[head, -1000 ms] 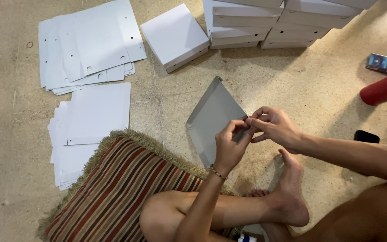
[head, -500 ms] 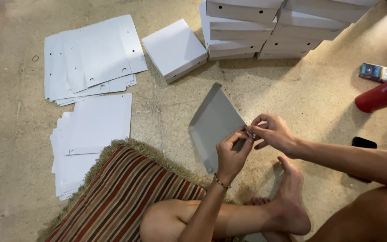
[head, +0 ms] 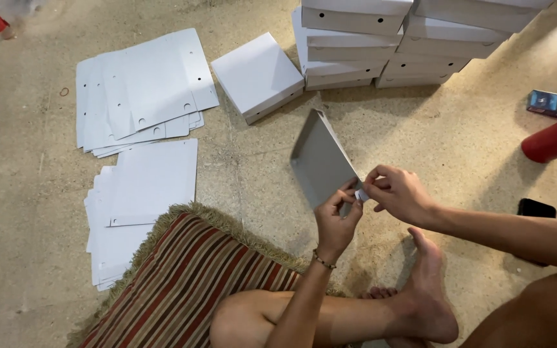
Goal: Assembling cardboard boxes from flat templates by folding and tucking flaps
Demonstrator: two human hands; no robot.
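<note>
On the floor [head: 459, 148], hands [head: 369, 200] tilted the cardboard sheet [head: 320, 161] more upright.

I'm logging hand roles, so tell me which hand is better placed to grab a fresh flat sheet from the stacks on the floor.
Left, probably. The left hand is on the side of the flat sheet stacks; the right hand is farther away, across the half-folded grey box piece. Both hands pinch that piece's corner now.

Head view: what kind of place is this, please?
Probably an informal home workspace for folding boxes. A person sits on a bare speckled floor beside a striped cushion, with flat white cardboard sheets and stacked finished white boxes around.
</note>
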